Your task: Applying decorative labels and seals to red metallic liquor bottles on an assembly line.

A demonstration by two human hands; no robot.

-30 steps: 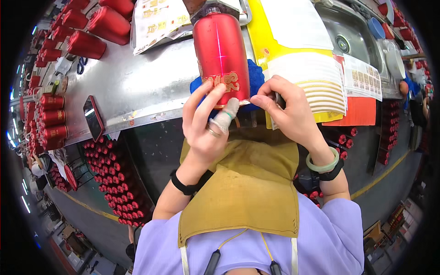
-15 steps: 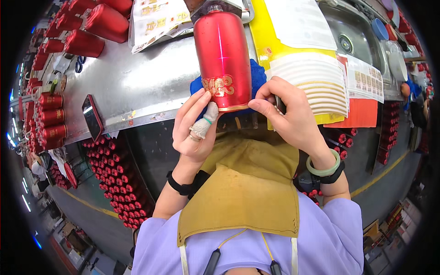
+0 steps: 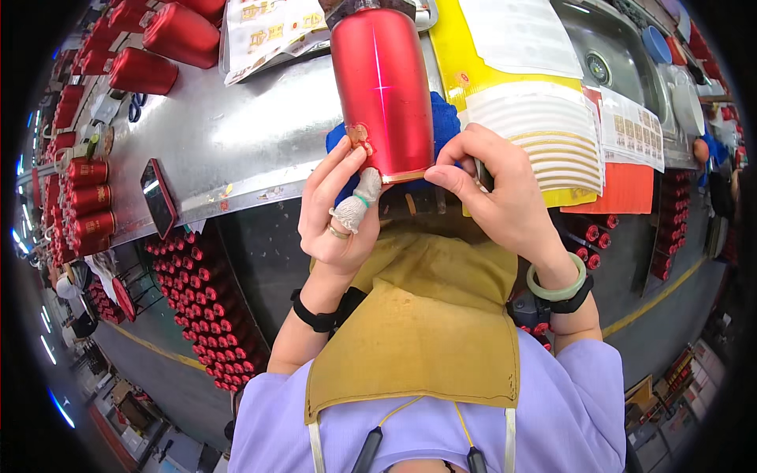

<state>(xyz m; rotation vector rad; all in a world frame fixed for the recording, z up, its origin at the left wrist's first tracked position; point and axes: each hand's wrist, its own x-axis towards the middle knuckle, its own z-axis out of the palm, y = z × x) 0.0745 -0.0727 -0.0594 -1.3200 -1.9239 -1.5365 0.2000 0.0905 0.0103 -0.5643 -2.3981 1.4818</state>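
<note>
A glossy red bottle lies with its base toward me, on a blue cloth at the bench edge. A thin gold strip runs along its base rim. My left hand is closed on the bottle's left side near the base; its thumb wears a whitish cloth cover tied with a green band. A gold decal shows partly beside those fingertips. My right hand pinches thumb and bent forefinger at the right end of the gold strip; the exact contact is hidden.
The metal bench carries a red-edged phone, scissors and several red bottles at left. White sheets with curved gold strips lie on a yellow sheet. A sink is at right.
The bottle has turned about its long axis, so the gold decal has shifted left and is now mostly out of sight. Both hands stay close to the base.
</note>
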